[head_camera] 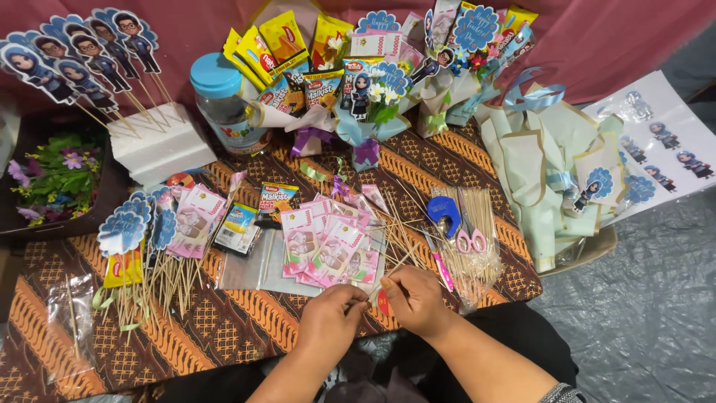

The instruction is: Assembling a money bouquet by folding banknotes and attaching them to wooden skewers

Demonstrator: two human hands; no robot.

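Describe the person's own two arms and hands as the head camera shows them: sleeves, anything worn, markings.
Both forearms are bare from elbow to wrist. The left hand and right hand wear no gloves, and no ring, watch or bracelet shows. Nails are short and look unpainted. At the right elbow, the edge of a grey patterned sleeve peeks into the bottom of the picture. No left sleeve is in view.

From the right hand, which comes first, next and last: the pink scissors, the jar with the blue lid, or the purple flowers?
Measured from the right hand in the head view:
1. Pink scissors, just above it, slightly right, on the skewers.
2. Jar with the blue lid, far back and to the left.
3. Purple flowers, at the far left edge.
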